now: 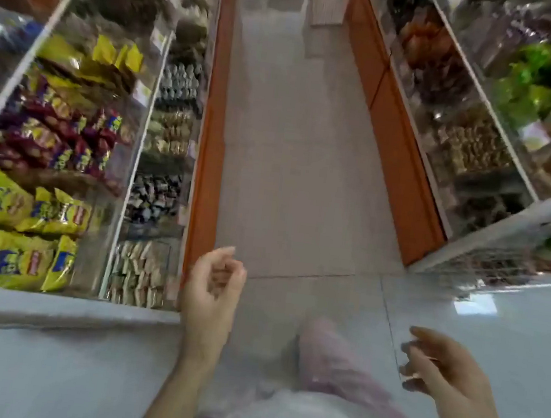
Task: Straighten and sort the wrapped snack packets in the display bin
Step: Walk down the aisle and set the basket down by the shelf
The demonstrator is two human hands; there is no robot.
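Note:
I look down a shop aisle and the picture is blurred by motion. My left hand (213, 287) hangs over the floor beside the left display's near corner, fingers loosely curled, holding nothing. My right hand (438, 365) is low at the right, fingers loosely bent and empty. The left display bins (121, 191) have clear walls. They hold yellow snack packets (21, 259) nearest me, red and purple packets (55, 139) behind them, and small pale wrapped packets (140, 272) in the lower front row. Neither hand touches any packet.
Orange-fronted displays (401, 175) line both sides of the grey tiled aisle (292, 142). The right one holds brown and green bagged goods behind clear panels. A wire basket (324, 4) stands far down the aisle. My leg in pale pink trousers (335, 363) is below.

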